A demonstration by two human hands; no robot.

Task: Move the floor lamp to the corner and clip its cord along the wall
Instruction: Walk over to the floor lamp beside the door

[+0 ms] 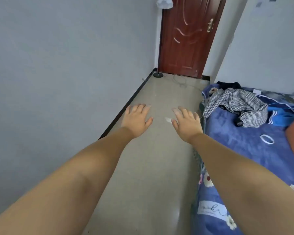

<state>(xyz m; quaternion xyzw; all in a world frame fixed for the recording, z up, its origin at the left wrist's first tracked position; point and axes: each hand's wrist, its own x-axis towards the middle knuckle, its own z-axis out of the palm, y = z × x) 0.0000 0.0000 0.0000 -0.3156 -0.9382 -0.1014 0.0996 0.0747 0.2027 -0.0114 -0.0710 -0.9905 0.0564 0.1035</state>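
Note:
The floor lamp stands in the far corner beside the door, its round black base (158,75) on the floor and its white frilled shade (164,2) cut off at the top edge. Its thin pale cord (180,80) lies in loose loops on the floor in front of the door. A small clip (143,79) sticks out of the left wall just above the black skirting. My left hand (136,120) and my right hand (187,123) are stretched out palms down over the floor, fingers apart, holding nothing.
A dark red door (188,36) closes the far end. A bed with a blue flowered cover (244,150) fills the right side, carrying a checked garment (236,106) and a roll of tape (266,139). A white scrap (168,119) lies on the beige floor.

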